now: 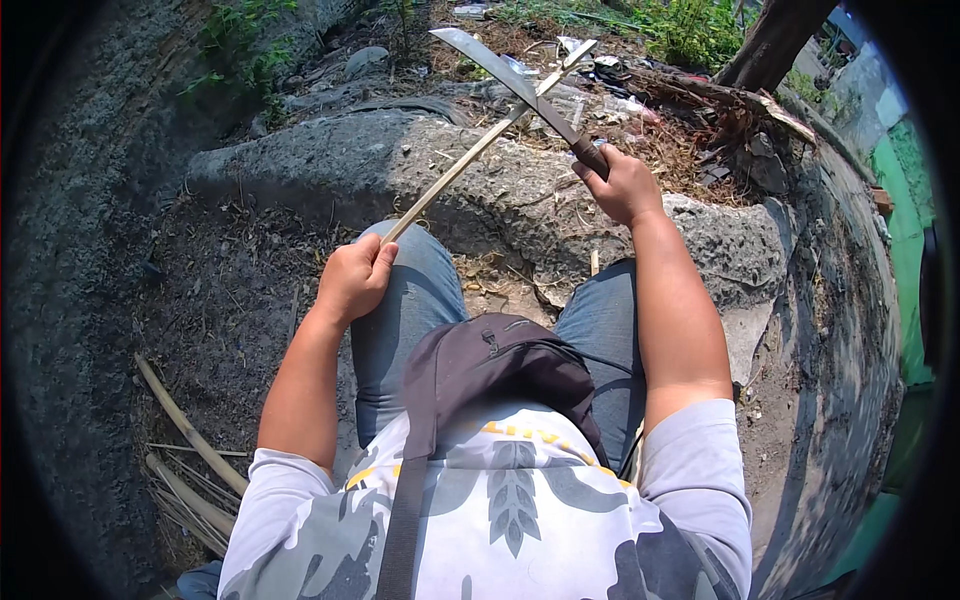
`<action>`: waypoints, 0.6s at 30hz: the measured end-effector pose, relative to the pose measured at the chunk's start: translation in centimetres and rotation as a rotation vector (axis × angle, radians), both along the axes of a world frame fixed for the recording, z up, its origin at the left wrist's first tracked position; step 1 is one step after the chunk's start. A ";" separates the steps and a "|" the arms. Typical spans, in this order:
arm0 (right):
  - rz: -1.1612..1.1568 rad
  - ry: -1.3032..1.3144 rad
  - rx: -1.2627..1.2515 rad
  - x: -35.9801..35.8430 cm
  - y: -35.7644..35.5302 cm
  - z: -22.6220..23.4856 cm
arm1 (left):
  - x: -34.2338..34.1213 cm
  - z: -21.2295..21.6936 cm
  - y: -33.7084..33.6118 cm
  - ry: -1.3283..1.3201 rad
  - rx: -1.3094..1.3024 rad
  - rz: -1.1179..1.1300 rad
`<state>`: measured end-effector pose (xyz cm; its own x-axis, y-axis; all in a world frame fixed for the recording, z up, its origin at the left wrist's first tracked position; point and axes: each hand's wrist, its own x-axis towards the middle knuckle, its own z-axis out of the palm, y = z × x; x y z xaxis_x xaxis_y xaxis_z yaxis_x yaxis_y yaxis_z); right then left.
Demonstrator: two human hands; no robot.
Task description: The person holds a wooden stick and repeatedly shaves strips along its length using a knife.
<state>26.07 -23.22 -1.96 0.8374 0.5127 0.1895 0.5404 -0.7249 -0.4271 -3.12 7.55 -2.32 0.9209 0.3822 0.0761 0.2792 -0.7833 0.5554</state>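
- Left hand (352, 278): clenched round the near end of a long thin bamboo stick (470, 158), above the left knee; the stick slants up and away toward the blade
- Right hand (622, 185): grasping the dark handle of a machete (505, 72), held out ahead of the right knee
- Machete blade: crosses the stick near its far end, edge laid against it; whether it bites into the wood cannot be told
- Progress, as a judgement: the far end of the stick looks pale and shaved, the length nearer the left hand looks unworked; most of the stick seems left to trim
- Finished or spare stock: several bamboo strips (190, 470) lie on the ground, behind and outside the left elbow
- Containers: one dark sling bag (500, 370) across the chest, between the two forearms, zipped; contents hidden
- Surroundings: rough concrete curb (330, 160) beyond both hands, dry litter and weeds past it
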 end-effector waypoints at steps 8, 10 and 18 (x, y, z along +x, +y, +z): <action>0.031 0.034 -0.028 -1.7 0.9 0.4 | -0.2 0.0 0.2 0.011 -0.053 0.034; 0.129 0.031 -0.039 -2.0 1.2 0.6 | -0.1 -0.1 0.2 0.008 -0.052 0.041; 0.229 -0.093 -0.032 -1.0 0.3 0.0 | -0.3 0.1 0.4 0.061 -0.040 0.030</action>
<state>25.11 -22.90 -1.92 0.6782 0.6943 0.2408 0.7283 -0.5910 -0.3470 -3.42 7.94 -2.18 0.9113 0.4117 0.0038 0.3370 -0.7512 0.5676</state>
